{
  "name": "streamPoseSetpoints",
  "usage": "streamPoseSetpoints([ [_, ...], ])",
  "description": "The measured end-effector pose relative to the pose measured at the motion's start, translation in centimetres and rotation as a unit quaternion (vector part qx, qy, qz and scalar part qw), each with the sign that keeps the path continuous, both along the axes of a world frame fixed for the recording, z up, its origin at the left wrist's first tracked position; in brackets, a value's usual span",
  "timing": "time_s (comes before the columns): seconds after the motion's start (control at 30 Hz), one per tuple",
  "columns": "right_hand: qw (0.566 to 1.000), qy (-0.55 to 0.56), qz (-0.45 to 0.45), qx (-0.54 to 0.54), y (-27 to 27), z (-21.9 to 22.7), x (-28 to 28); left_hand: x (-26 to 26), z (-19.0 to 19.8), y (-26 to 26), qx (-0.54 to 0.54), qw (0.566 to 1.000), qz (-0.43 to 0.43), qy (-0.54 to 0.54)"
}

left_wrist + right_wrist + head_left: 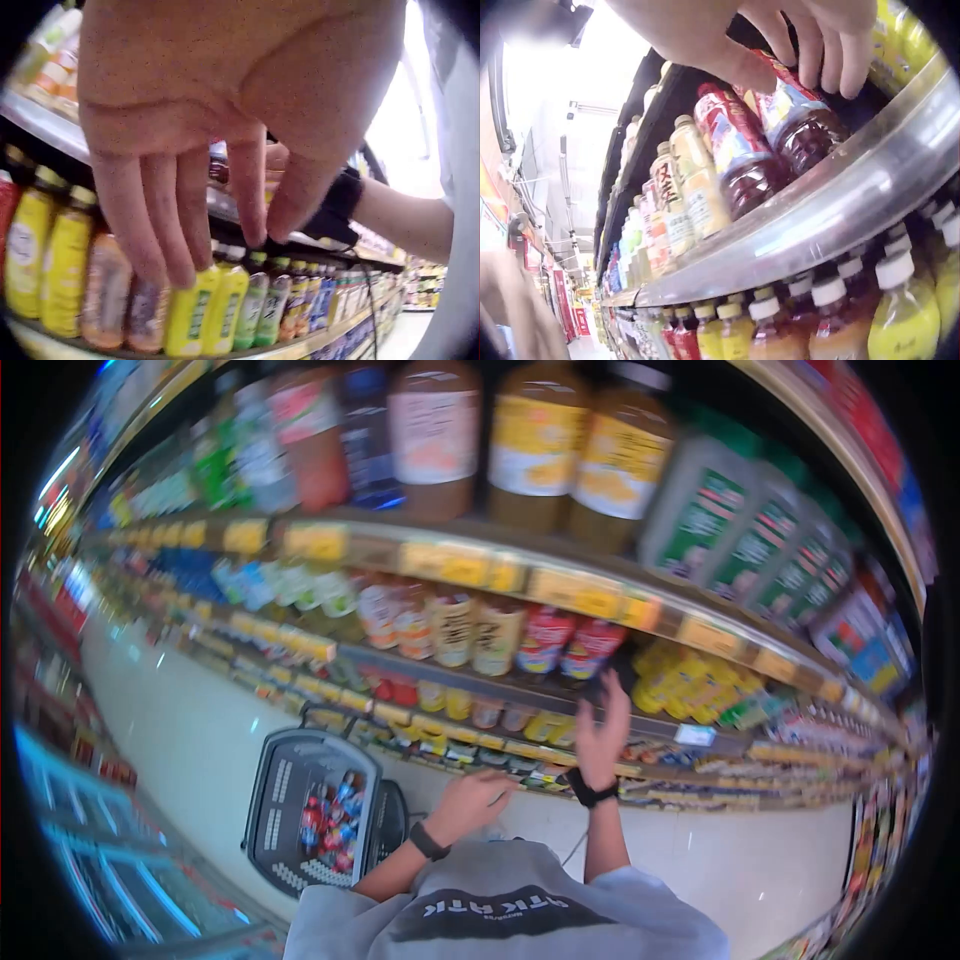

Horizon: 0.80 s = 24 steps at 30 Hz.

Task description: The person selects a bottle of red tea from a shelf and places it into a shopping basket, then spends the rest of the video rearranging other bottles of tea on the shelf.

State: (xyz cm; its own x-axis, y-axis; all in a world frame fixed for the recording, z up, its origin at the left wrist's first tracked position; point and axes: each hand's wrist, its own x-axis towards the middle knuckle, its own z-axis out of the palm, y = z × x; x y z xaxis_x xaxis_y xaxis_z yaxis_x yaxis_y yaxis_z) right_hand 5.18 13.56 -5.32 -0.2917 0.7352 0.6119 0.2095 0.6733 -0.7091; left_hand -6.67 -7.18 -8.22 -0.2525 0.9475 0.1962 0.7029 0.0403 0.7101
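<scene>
- The right hand (603, 725) is raised toward the middle shelf (520, 685), fingers pointing to about 12 o'clock, its wrist wearing a black band (590, 792).
- In the right wrist view its fingers (810, 45) are loosely curved and reach over a red-labelled bottle (799, 120) of dark drink at the shelf's front edge; the fingertips lie on or just above the bottle's upper part, and I cannot tell whether they actually grip it.
- That bottle stands upright in the front row, with a second red-labelled bottle (735, 150) just beside it at about 9 o'clock, then paler bottles (694, 187) further along the row.
- In the head view the red-labelled pair (565, 645) sits at about 11 o'clock from the right hand.
- The left hand (470, 800) is lower, near the lower shelf edge (480, 745), at about 8 o'clock from the right hand.
- In the left wrist view the left hand's fingers (172, 225) hang relaxed and slightly apart, holding nothing, in front of a row of yellow-capped bottles (217, 315).
- A dark shopping basket (275, 810) stands on the floor at about 9 o'clock from the left hand, with small colourful packs (333, 822) inside.
- Large bottles (540, 440) fill the top shelf at 12 o'clock.
</scene>
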Motion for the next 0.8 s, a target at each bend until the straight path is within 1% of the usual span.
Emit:
streamPoseSetpoints([
  [0.03, 0.998, 0.034, 0.022, -0.056, -1.3, -0.9, 0.7, -1.2, -1.8, -2.8, -0.034, 0.999, 0.001, 0.018],
  [0.07, 0.997, 0.004, 0.038, -0.065, -2.2, -2.8, 1.7, -1.9, -3.8, -5.9, -0.072, 0.997, 0.003, 0.028],
  [0.1, 0.987, 0.001, 0.052, -0.154, -4.0, -3.5, 1.7, -2.4, -5.4, -8.8, -0.138, 0.989, 0.035, 0.029],
  [0.13, 0.966, 0.001, 0.105, -0.236, -4.7, -6.5, 2.1, -2.8, -7.2, -11.6, -0.204, 0.977, 0.061, 0.025],
  [0.17, 0.95, -0.094, 0.154, -0.254, -5.2, -10.2, 2.4, -2.8, -9.2, -14.5, -0.219, 0.969, 0.111, 0.029],
  [0.2, 0.926, -0.184, 0.197, -0.264, -6.0, -12.8, 2.4, -2.6, -9.2, -17.0, -0.252, 0.952, 0.172, 0.019],
  [0.23, 0.865, -0.297, 0.278, -0.293, -7.6, -13.3, 2.3, -2.3, -10.1, -19.4, -0.266, 0.94, 0.215, 0.012],
  [0.27, 0.786, -0.402, 0.348, -0.314, -9.3, -13.4, 1.8, -2.1, -10.8, -21.6, -0.279, 0.927, 0.252, 0.006],
  [0.3, 0.716, -0.445, 0.441, -0.308, -10.6, -14.0, 0.9, -1.9, -11.3, -23.7, -0.268, 0.923, 0.274, -0.021],
  [0.33, 0.635, -0.481, 0.524, -0.3, -11.9, -14.9, 0.1, -1.8, -11.6, -25.7, -0.257, 0.92, 0.292, -0.047],
  [0.37, 0.633, -0.473, 0.547, -0.277, -13.5, -15.6, -1.1, -1.6, -11.2, -27.4, -0.259, 0.905, 0.328, -0.076],
  [0.4, 0.631, -0.464, 0.568, -0.253, -15.3, -16.3, -2.8, -1.9, -12.7, -29.2, -0.276, 0.902, 0.322, -0.079],
  [0.43, 0.629, -0.453, 0.588, -0.231, -17.3, -16.6, -4.4, -2.3, -13.6, -30.8, -0.277, 0.896, 0.334, -0.094],
  [0.5, 0.638, -0.419, 0.604, -0.229, -21.6, -15.4, -8.1, -4.2, -15.8, -33.4, -0.26, 0.885, 0.36, -0.137],
  [0.53, 0.633, -0.424, 0.621, -0.185, -23.4, -15.7, -10.0, -5.9, -18.2, -34.5, -0.286, 0.877, 0.35, -0.16],
  [0.57, 0.626, -0.429, 0.636, -0.14, -25.1, -16.3, -11.7, -7.4, -21.5, -35.3, -0.297, 0.873, 0.36, -0.142],
  [0.6, 0.637, -0.417, 0.637, -0.118, -26.9, -17.2, -13.0, -8.8, -23.9, -35.8, -0.306, 0.869, 0.368, -0.123],
  [0.67, 0.659, -0.396, 0.635, -0.069, -30.3, -19.3, -15.6, -12.4, -25.1, -34.6, -0.295, 0.858, 0.392, -0.149],
  [0.7, 0.654, -0.425, 0.624, -0.053, -31.8, -20.5, -16.8, -14.0, -25.8, -33.9, -0.287, 0.852, 0.405, -0.163],
  [0.73, 0.647, -0.455, 0.611, -0.036, -33.2, -21.7, -17.8, -15.1, -28.4, -33.5, -0.296, 0.85, 0.406, -0.16],
  [0.77, 0.65, -0.463, 0.602, -0.028, -34.5, -22.9, -18.9, -16.4, -32.2, -32.9, -0.303, 0.847, 0.407, -0.158],
  [0.8, 0.65, -0.467, 0.598, 0.035, -35.5, -24.9, -19.8, -17.6, -35.2, -32.2, -0.309, 0.843, 0.411, -0.157],
])
